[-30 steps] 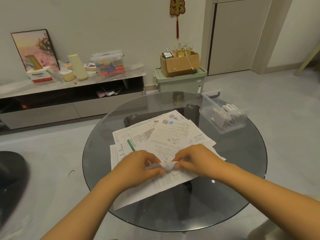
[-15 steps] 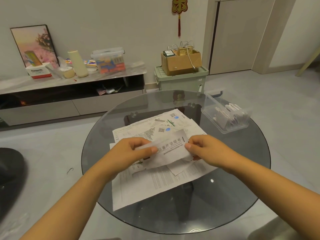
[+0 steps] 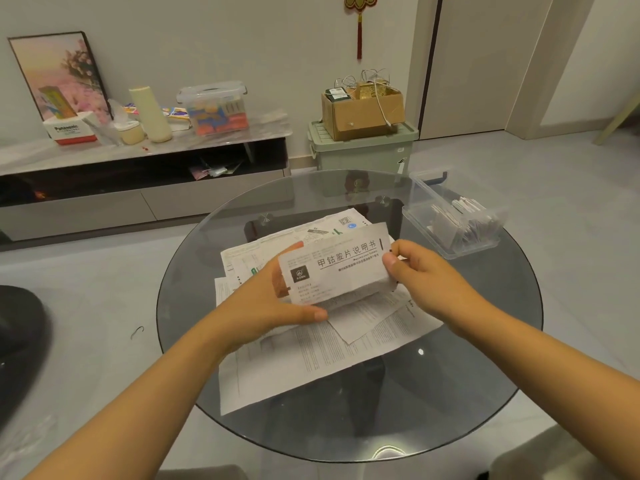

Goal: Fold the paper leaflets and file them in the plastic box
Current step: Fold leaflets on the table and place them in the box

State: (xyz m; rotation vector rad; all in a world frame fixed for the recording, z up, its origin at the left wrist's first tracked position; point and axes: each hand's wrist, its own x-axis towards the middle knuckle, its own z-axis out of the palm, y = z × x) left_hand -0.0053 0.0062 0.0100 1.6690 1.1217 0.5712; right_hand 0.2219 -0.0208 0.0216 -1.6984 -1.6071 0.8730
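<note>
A folded white leaflet (image 3: 337, 268) with a printed title is held up above the table, its face toward me. My left hand (image 3: 266, 303) grips its left and lower edge, thumb under the bottom. My right hand (image 3: 419, 271) pinches its right end. Below them a pile of unfolded leaflets (image 3: 311, 355) lies spread on the round glass table (image 3: 467, 393). The clear plastic box (image 3: 450, 216) stands at the table's far right, with several folded leaflets standing inside it.
Beyond the table are a low TV cabinet (image 3: 138, 188) with clutter on top, and a green storage bin (image 3: 363, 150) carrying a cardboard box. A dark seat edge (image 3: 20, 341) shows at the left. Grey floor surrounds the table.
The leaflet was pressed flat on the pile a second ago. Both hands have since lifted it off the pile and turned its printed face up toward me.
</note>
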